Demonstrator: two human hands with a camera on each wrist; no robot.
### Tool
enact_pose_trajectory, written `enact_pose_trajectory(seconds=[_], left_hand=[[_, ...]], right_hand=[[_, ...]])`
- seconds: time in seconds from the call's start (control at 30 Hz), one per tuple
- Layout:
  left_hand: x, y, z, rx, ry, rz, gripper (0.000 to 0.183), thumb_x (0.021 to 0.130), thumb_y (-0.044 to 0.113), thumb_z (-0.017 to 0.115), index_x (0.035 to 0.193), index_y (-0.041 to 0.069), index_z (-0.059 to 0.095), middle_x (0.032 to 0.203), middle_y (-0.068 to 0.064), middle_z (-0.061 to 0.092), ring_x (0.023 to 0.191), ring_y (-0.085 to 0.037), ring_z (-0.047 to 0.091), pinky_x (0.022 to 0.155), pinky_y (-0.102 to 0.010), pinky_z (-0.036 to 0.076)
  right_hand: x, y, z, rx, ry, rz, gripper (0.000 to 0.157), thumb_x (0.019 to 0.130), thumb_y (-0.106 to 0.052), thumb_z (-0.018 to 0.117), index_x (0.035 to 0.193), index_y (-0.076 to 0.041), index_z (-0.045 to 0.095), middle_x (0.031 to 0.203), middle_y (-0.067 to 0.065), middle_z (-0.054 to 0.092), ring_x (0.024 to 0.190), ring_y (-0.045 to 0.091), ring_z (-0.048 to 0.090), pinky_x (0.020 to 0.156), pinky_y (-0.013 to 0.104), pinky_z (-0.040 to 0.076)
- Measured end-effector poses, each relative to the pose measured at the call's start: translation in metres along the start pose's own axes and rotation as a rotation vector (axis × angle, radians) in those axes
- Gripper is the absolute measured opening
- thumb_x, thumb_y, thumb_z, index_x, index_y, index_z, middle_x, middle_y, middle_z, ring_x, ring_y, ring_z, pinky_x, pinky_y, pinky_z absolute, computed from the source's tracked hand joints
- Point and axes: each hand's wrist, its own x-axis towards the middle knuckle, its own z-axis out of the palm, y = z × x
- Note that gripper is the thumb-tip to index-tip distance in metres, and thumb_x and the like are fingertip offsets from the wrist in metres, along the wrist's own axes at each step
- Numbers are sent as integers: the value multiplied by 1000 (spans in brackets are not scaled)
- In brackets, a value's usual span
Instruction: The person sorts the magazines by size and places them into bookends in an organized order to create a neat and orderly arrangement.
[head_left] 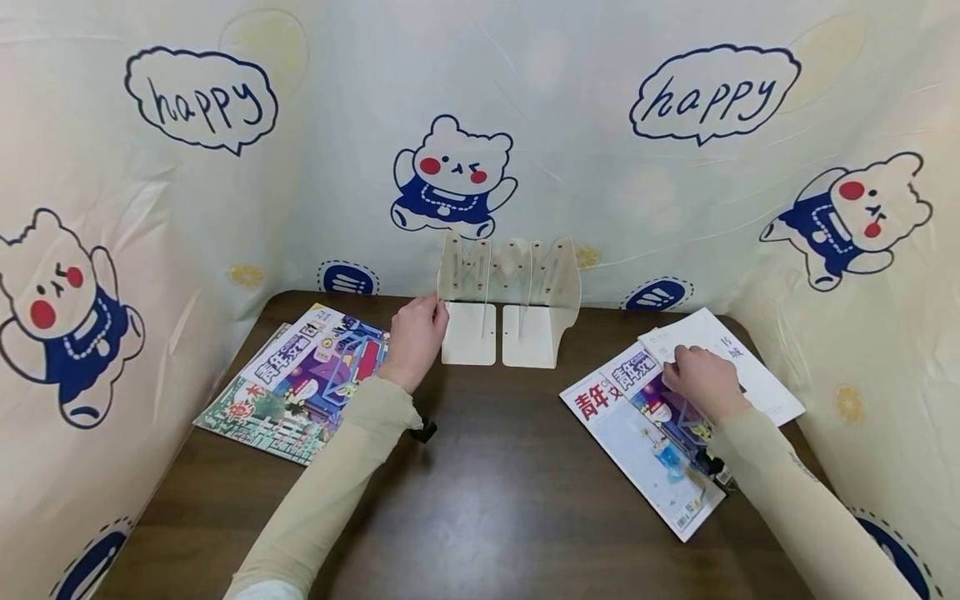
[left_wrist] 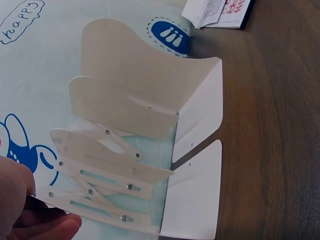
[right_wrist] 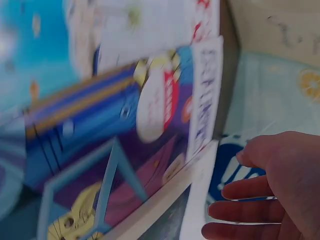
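My left hand [head_left: 414,340] pinches the left end panel of a white expandable bookend [head_left: 468,333], thumb on one face and fingers on the other. Its upright panels, joined by crossed struts, fan out in the left wrist view, above two flat base plates [left_wrist: 192,190]. Over at the right, my right hand [head_left: 703,382] is above a fanned pile of magazines, thumb and fingers apart. That pile has a white magazine with a red title [head_left: 600,414], a purple and blue magazine [right_wrist: 115,130], and a white-covered one [head_left: 765,379].
On the left of the dark wooden table [head_left: 465,500] lies another pile of magazines [head_left: 300,387], a purple cover above a green one. A pale cloth [head_left: 570,167] printed with bears hangs behind the table and along both sides.
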Motion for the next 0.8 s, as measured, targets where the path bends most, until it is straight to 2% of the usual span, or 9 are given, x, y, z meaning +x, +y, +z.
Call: enact_pose_trajectory(seconds=[0.27, 0.47, 0.6, 0.8], left_hand=[[0, -2, 1, 10, 22, 26, 27, 108, 20, 56, 107, -1, 73, 87, -16, 70, 79, -31, 70, 73, -43, 62], [-1, -3, 1, 13, 23, 43, 27, 108, 20, 57, 105, -1, 73, 85, -16, 69, 80, -32, 71, 75, -44, 63], [-1, -3, 0, 18, 21, 41, 27, 108, 20, 57, 107, -2, 74, 86, -16, 70, 81, -32, 72, 76, -44, 63], [0, -4, 1, 21, 26, 46, 28, 107, 19, 57, 108, -3, 73, 88, -18, 70, 81, -33, 71, 75, -45, 62]], right_hand=[[22, 14, 7, -31, -136, 57, 32, 97, -27, 68, 100, 4, 66, 85, 16, 63, 73, 31, 55, 69, 46, 49], [29, 17, 10, 30, -276, 118, 28, 99, -26, 69, 101, 1, 72, 82, 11, 67, 73, 27, 60, 74, 42, 49], [33, 15, 14, 58, -291, 99, 22, 97, -21, 70, 103, 0, 73, 83, 9, 68, 71, 26, 61, 75, 41, 51], [42, 13, 19, -12, -298, 35, 21, 95, -12, 69, 106, 5, 72, 80, 10, 68, 69, 25, 60, 71, 40, 49]])
